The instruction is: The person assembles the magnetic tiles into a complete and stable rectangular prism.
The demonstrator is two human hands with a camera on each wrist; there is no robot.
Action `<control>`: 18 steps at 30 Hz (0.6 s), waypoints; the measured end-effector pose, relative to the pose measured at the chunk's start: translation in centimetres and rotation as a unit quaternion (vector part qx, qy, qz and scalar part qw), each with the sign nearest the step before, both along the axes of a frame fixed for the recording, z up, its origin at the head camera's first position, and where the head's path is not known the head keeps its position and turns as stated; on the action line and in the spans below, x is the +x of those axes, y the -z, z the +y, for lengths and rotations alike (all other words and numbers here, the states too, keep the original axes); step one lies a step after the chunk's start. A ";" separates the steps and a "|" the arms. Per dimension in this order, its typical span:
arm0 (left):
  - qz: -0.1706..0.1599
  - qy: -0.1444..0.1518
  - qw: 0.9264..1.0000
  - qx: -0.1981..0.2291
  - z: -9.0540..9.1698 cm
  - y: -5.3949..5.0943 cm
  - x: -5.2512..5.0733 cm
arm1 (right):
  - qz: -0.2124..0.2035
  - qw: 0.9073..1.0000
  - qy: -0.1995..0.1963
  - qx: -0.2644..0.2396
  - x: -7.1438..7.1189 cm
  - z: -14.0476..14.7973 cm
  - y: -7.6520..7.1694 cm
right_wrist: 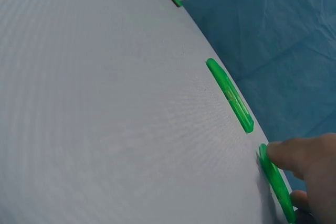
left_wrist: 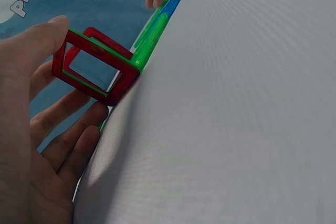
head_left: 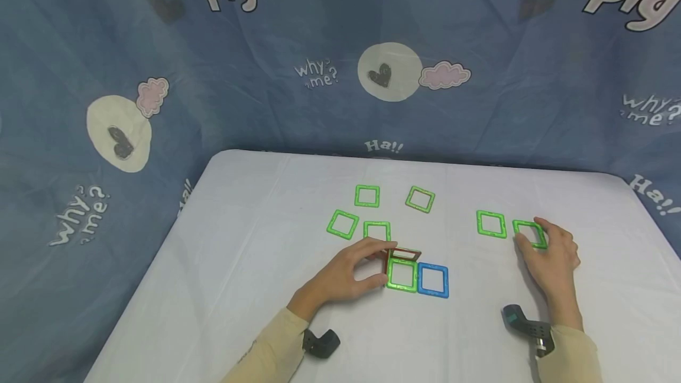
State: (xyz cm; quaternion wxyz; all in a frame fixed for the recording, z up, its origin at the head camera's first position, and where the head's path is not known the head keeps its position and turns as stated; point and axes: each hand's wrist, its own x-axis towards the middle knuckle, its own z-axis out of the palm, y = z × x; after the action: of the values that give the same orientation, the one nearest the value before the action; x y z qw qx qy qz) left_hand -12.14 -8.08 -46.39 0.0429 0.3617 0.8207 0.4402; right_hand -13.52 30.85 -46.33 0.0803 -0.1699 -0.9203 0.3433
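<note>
My left hand (head_left: 351,273) holds a red square magnetic tile (left_wrist: 126,85) that stands on edge, thumb on one side and fingers at the other. This tile borders a green square tile (head_left: 401,289) lying flat. A second red tile (head_left: 419,255) rises tilted along the green tile's far edge. Joined to the green tile's right side is a flat blue square tile (head_left: 433,295). On the right, my right hand (head_left: 555,259) pinches a green square tile (right_wrist: 275,182) between thumb and finger, low over the table; whether it is lifted I cannot tell.
Left of the right hand lies another green tile (head_left: 491,234). Several loose green-edged tiles lie beyond the left hand, among them a far green tile (head_left: 367,204) and a turned one with darker edges (head_left: 420,208). A white cloth covers the table (head_left: 255,223); a blue printed curtain (head_left: 319,117) hangs behind.
</note>
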 end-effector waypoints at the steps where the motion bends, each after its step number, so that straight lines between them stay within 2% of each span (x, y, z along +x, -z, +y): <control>1: 0.000 0.000 1.000 0.000 0.0 0.0 0.0 | -0.001 1.000 0.001 0.001 0.0 0.0 0.1; 9: 0.011 0.004 1.000 0.006 0.0 0.1 0.0 | 0.007 1.000 -0.011 0.005 0.0 0.1 0.1; 18: -0.007 -0.002 1.000 -0.006 -0.1 0.2 -0.1 | 0.001 1.000 -0.014 0.011 0.1 0.0 0.1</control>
State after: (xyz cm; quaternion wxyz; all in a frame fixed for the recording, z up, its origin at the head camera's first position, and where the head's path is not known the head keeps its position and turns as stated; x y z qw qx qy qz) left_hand -12.20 -8.17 -46.62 0.0499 0.3569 0.8237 0.4379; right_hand -13.39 30.83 -46.41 0.0787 -0.1560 -0.9259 0.3349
